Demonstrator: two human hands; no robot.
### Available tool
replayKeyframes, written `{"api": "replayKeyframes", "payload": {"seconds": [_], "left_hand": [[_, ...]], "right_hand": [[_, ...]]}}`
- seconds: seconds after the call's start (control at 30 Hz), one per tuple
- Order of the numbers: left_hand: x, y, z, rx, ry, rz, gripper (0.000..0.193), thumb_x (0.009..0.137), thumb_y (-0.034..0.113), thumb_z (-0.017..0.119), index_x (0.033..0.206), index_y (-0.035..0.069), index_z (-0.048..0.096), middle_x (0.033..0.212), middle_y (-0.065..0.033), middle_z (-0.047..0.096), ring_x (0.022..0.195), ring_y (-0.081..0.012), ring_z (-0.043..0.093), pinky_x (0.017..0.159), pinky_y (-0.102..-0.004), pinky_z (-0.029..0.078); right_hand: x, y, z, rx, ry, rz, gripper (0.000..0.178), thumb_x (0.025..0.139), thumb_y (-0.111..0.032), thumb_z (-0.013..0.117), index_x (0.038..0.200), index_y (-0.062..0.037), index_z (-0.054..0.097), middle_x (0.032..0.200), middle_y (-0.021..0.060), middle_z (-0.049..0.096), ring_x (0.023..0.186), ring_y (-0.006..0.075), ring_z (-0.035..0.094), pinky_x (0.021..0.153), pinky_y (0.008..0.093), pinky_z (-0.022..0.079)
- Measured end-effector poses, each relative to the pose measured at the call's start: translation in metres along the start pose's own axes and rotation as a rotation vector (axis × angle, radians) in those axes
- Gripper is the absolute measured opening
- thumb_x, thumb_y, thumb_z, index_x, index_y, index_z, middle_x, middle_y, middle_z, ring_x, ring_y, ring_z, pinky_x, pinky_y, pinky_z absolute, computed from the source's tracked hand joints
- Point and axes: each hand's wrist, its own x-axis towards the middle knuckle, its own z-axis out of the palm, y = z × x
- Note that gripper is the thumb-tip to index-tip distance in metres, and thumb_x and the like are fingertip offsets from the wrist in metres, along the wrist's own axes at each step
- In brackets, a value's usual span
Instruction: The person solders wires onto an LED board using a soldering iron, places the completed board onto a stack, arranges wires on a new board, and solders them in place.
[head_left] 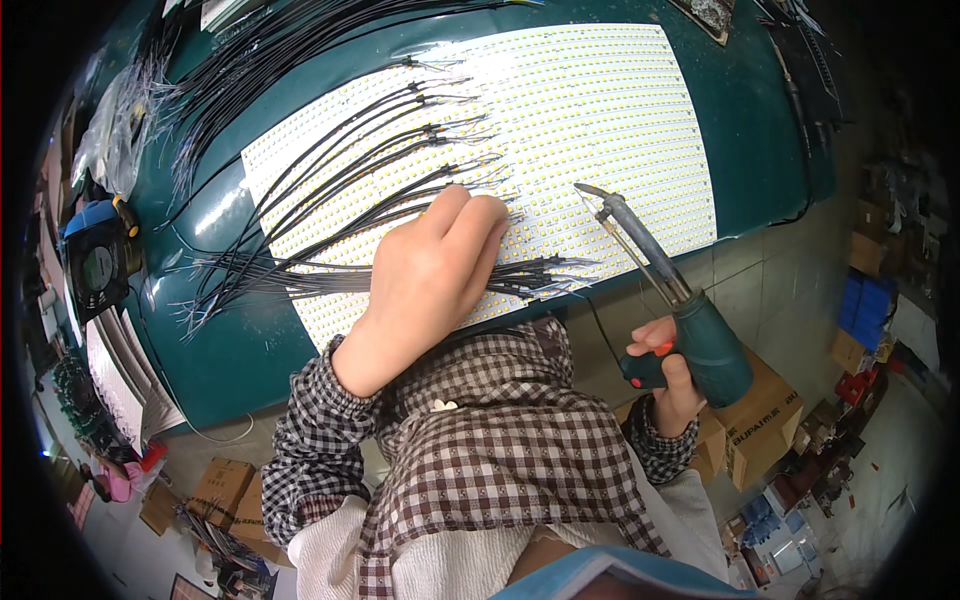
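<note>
A large white LED board sheet with rows of small yellow chips lies on the green table. Black cables with bared, split wire ends rest across its left half, their tips near the middle. My left hand is closed over the board, fingers pinched down on a black cable; the fingertips are partly hidden. Below the hand's knuckles runs a loose bundle of black cables along the board's near edge. My right hand grips a green soldering gun, its tip raised over the right half of the board.
More black cables are heaped at the far left of the green table. A small fan and a clear plastic bag stand by the left edge. Cardboard boxes sit on the floor at right.
</note>
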Motion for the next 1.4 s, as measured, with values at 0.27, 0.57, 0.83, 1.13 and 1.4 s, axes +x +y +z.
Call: {"api": "replayKeyframes", "payload": {"seconds": [0.27,0.57,0.83,1.13,1.4], "left_hand": [[0.000,-0.001,0.005,0.258,-0.037,0.049,0.015,0.083,0.003,0.073,0.090,0.006,0.060,0.078,-0.0085,0.055,0.058,-0.0249,0.059,0.050,-0.0373,0.046],[-0.003,0.001,0.018,-0.041,0.080,-0.108,0.017,0.078,0.004,0.072,0.086,0.005,0.057,0.078,-0.0083,0.058,0.061,-0.0269,0.061,0.051,-0.0374,0.047],[0.000,0.002,0.013,-0.166,0.026,-0.220,0.011,0.080,0.003,0.069,0.084,0.005,0.058,0.077,-0.0086,0.059,0.063,-0.0271,0.061,0.054,-0.0373,0.048],[0.001,0.003,0.012,-0.169,0.004,-0.234,0.010,0.080,0.004,0.068,0.083,0.005,0.059,0.078,-0.0094,0.060,0.065,-0.0290,0.062,0.056,-0.0383,0.049],[-0.001,0.002,0.013,-0.157,0.006,-0.229,0.010,0.079,0.004,0.068,0.084,0.006,0.059,0.079,-0.0095,0.060,0.065,-0.0295,0.062,0.056,-0.0387,0.049]], "right_hand": [[-0.001,0.003,-0.001,0.174,0.004,0.004,0.033,0.093,-0.021,0.069,0.109,0.0071,0.062,0.103,0.0185,0.066,0.092,0.0245,0.067,0.082,0.0352,0.056],[-0.001,-0.003,0.001,0.004,0.024,-0.015,0.035,0.094,-0.025,0.059,0.102,0.0091,0.059,0.093,0.0186,0.063,0.083,0.0268,0.065,0.076,0.0355,0.054],[-0.005,0.000,-0.003,-0.013,-0.047,0.035,0.038,0.094,-0.028,0.061,0.102,0.0088,0.060,0.091,0.0184,0.065,0.088,0.0275,0.064,0.080,0.0374,0.053],[-0.015,0.015,-0.004,-0.043,-0.011,0.064,0.054,0.077,0.000,0.079,0.124,0.0100,0.057,0.085,0.0110,0.072,0.080,0.0194,0.071,0.080,0.0329,0.058],[-0.015,0.017,-0.004,-0.201,-0.067,0.012,0.060,0.073,0.000,0.082,0.127,0.0101,0.057,0.088,0.0079,0.074,0.080,0.0160,0.073,0.078,0.0287,0.058]]}}
